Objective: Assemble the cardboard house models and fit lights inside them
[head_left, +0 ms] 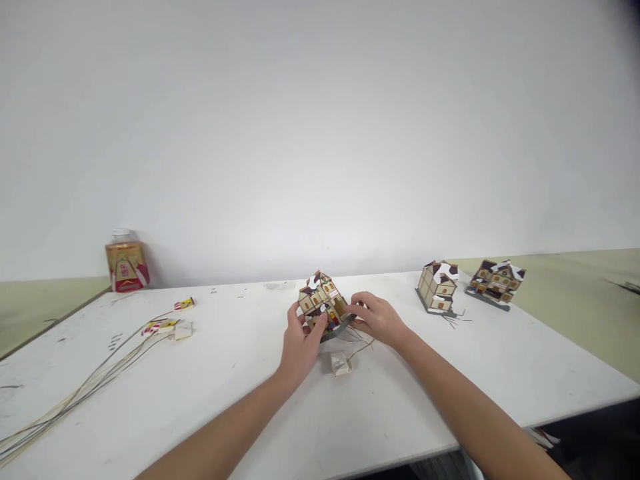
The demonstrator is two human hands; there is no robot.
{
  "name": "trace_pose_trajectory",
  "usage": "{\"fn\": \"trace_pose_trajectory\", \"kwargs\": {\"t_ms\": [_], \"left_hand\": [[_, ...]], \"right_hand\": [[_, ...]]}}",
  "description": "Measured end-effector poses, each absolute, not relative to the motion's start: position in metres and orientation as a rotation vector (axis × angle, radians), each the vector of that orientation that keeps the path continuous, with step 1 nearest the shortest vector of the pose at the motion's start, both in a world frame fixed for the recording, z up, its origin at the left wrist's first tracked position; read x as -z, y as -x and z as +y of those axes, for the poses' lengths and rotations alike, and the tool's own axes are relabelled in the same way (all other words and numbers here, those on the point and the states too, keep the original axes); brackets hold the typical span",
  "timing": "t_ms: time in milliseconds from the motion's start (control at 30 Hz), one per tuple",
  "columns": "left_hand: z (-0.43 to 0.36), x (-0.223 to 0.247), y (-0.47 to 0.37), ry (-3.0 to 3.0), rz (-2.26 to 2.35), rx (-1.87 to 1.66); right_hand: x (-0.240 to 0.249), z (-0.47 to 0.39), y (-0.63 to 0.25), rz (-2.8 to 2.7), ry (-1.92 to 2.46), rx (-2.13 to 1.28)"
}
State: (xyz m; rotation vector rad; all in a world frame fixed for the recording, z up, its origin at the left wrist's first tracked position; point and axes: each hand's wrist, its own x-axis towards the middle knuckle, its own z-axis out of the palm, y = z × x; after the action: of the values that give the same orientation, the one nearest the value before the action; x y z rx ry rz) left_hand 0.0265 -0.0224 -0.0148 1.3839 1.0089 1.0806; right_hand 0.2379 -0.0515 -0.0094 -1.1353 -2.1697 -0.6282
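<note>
A small model house (320, 297) with a snowy dark roof and a grey base is tilted above the middle of the white table. My left hand (301, 337) grips it from the left, thumb on its front. At its lower right corner my right hand (377, 317) has its fingers bent and pressed together by the base; what lies between the fingertips is too small to make out. Thin wires hang from under the base. Just below, a small whitish block (341, 364) with a wire rests on the table.
Two similar houses, one (439, 288) nearer and one (497, 283) farther right, are on the white table (240, 400). A red-labelled bottle (127, 261) stands at the back left. Long wires (90, 383), colourful wrappers (159, 327) and a whitish block (183, 330) lie left.
</note>
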Motion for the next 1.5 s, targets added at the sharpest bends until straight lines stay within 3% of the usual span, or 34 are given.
{"fn": "trace_pose_trajectory", "kwargs": {"t_ms": [433, 567, 867, 1200, 1500], "left_hand": [[-0.021, 0.013, -0.025, -1.374, 1.077, -1.065], [-0.020, 0.011, -0.025, -1.373, 1.093, -1.080], [-0.019, 0.006, -0.023, -1.346, 1.127, -1.079], [-0.015, 0.001, -0.023, -1.213, 1.177, -1.137], [-0.010, -0.006, -0.024, -1.007, 1.125, -1.300]], "right_hand": [[-0.002, -0.052, -0.238, -2.050, 0.872, 0.703], [-0.004, -0.055, -0.236, -1.994, 0.822, 0.401], [-0.003, -0.059, -0.216, -1.171, 0.742, -0.865], [-0.014, -0.056, -0.239, -0.690, 0.646, -0.989], [-0.010, -0.057, -0.237, -0.916, 1.004, -1.238]]}}
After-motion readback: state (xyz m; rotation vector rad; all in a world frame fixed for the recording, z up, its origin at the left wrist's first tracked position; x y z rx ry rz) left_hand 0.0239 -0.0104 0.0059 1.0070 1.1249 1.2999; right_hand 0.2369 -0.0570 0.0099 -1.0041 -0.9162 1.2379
